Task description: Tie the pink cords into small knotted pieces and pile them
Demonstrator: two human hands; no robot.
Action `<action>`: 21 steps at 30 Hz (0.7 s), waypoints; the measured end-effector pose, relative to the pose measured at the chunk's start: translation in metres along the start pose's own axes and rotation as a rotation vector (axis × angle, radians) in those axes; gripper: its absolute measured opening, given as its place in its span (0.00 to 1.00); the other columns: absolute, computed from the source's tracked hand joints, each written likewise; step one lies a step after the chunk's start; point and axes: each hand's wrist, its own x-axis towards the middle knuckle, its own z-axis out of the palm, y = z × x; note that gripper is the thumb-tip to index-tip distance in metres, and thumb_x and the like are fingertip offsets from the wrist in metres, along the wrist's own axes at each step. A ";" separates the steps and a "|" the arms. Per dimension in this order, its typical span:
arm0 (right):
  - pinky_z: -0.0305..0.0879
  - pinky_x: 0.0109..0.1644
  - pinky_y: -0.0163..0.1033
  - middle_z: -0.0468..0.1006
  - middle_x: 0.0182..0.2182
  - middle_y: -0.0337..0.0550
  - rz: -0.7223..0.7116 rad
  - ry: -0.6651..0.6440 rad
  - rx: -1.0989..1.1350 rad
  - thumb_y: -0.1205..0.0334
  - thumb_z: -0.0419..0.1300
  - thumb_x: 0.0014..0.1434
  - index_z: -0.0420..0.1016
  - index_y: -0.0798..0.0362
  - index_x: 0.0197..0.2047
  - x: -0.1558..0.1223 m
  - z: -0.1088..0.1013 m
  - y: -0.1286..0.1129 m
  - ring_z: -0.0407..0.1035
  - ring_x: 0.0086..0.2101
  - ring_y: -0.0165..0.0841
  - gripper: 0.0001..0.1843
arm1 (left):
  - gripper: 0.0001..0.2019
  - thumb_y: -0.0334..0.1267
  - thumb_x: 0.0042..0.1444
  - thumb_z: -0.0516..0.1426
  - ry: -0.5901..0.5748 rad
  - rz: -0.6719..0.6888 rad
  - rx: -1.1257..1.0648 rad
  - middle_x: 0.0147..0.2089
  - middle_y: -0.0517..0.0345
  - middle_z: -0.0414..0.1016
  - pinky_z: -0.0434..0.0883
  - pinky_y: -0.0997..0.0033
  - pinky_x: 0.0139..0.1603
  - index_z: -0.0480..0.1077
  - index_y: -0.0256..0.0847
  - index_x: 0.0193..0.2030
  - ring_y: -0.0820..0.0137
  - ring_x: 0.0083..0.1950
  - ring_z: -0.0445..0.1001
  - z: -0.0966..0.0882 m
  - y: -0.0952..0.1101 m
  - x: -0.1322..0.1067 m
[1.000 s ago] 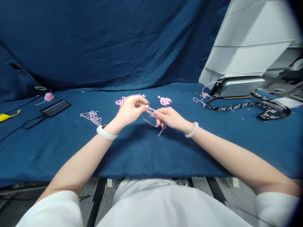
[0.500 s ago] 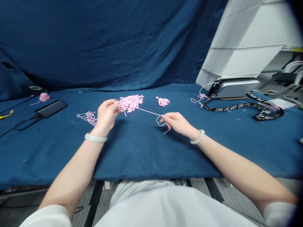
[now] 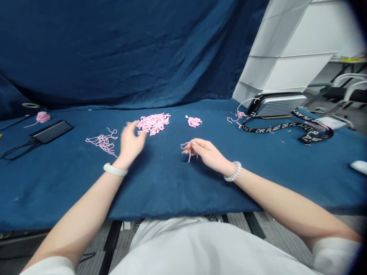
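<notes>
My left hand (image 3: 131, 143) is blurred and open, its fingers spread and holding nothing, just short of a heap of knotted pink yarn (image 3: 153, 123) on the blue cloth. My right hand (image 3: 208, 152) pinches a short piece of pink yarn (image 3: 187, 149), whose loop and loose end hang by the fingertips. A smaller pink yarn cluster (image 3: 193, 121) lies between my hands, farther away. A loose pink yarn tangle (image 3: 103, 142) lies left of my left hand.
A pink yarn ball (image 3: 43, 117) and a black phone (image 3: 51, 131) with a cable lie at the left. At the right are a silver ribbed case (image 3: 276, 105), a black "DR PLANT" lanyard (image 3: 286, 126) and a white object (image 3: 358, 167). Blue cloth (image 3: 183, 191) covers the table.
The long yarn strand between my hands is gone from view. My left hand has let go and moved slightly left of the heap, and my right hand has drawn closer to my body.
</notes>
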 end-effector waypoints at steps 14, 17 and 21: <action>0.64 0.41 0.39 0.73 0.30 0.42 -0.260 0.059 -0.387 0.57 0.53 0.62 0.77 0.51 0.29 -0.014 0.013 0.005 0.68 0.34 0.32 0.15 | 0.13 0.46 0.58 0.53 -0.743 0.025 -0.355 0.36 0.55 0.78 0.70 0.68 0.43 0.74 0.42 0.41 0.67 0.37 0.75 0.035 0.050 -0.076; 0.65 0.41 0.40 0.75 0.30 0.42 -0.249 0.112 -0.386 0.56 0.55 0.60 0.78 0.50 0.29 -0.015 0.012 0.004 0.69 0.33 0.33 0.13 | 0.14 0.47 0.57 0.54 -0.800 -0.055 -0.426 0.30 0.57 0.75 0.69 0.69 0.39 0.72 0.41 0.43 0.69 0.33 0.73 0.035 0.051 -0.078; 0.64 0.42 0.40 0.75 0.29 0.42 -0.247 0.177 -0.352 0.55 0.55 0.60 0.76 0.52 0.28 -0.015 0.013 0.001 0.69 0.33 0.32 0.14 | 0.13 0.47 0.54 0.57 -0.766 -0.064 -0.389 0.25 0.59 0.72 0.66 0.71 0.30 0.72 0.41 0.40 0.71 0.26 0.70 0.036 0.052 -0.080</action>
